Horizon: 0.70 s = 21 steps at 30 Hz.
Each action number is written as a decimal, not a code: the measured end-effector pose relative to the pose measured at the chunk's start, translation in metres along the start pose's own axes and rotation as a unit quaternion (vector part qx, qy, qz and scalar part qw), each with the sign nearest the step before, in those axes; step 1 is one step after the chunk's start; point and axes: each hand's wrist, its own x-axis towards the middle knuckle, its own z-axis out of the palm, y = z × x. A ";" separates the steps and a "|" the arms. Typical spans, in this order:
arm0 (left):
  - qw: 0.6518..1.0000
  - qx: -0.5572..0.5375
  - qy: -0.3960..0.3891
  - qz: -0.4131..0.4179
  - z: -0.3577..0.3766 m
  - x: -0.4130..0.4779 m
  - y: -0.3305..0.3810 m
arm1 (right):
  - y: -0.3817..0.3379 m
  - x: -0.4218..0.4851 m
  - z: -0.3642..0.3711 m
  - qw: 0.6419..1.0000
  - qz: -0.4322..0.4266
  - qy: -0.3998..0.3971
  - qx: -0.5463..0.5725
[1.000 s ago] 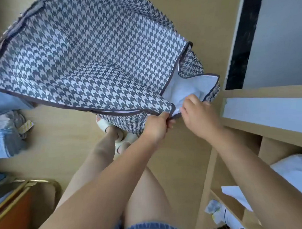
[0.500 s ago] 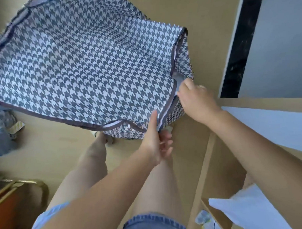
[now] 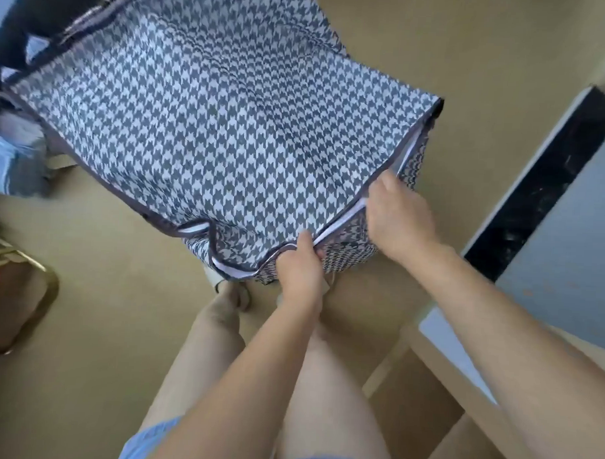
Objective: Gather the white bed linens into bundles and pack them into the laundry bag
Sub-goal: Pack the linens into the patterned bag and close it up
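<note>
A large grey-and-white houndstooth laundry bag (image 3: 212, 123) hangs in front of me above the tan floor, its flat patterned side facing up. My left hand (image 3: 299, 267) pinches the dark-trimmed near corner of the bag. Just right of it, my right hand (image 3: 397, 215) grips the bag's right edge, where a white lining shows along the seam. The bag's opening is narrow here and its inside is hidden. No white linens are clearly in view.
A light wooden shelf unit (image 3: 467, 382) stands at the lower right. A dark skirting strip (image 3: 536, 182) runs along the grey wall at right. A gold-framed stand (image 3: 35, 288) sits at the left edge. Blurred blue-grey items (image 3: 15, 164) lie at the far left.
The white flap at the bag's right corner has closed up. My hands have come closer together on the corner, and the view has swung so the bag lies flatter.
</note>
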 end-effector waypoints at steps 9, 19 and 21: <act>0.953 -0.152 -0.181 -0.187 0.036 -0.009 0.010 | 0.043 0.029 -0.020 0.999 0.001 -0.028 -0.026; 0.953 -0.232 -0.112 -0.159 0.098 -0.009 0.024 | 0.080 0.025 -0.030 0.995 0.084 0.038 -0.025; 0.956 -0.220 -0.116 -0.155 0.093 -0.016 0.010 | 0.089 0.031 -0.030 0.995 0.082 0.029 -0.047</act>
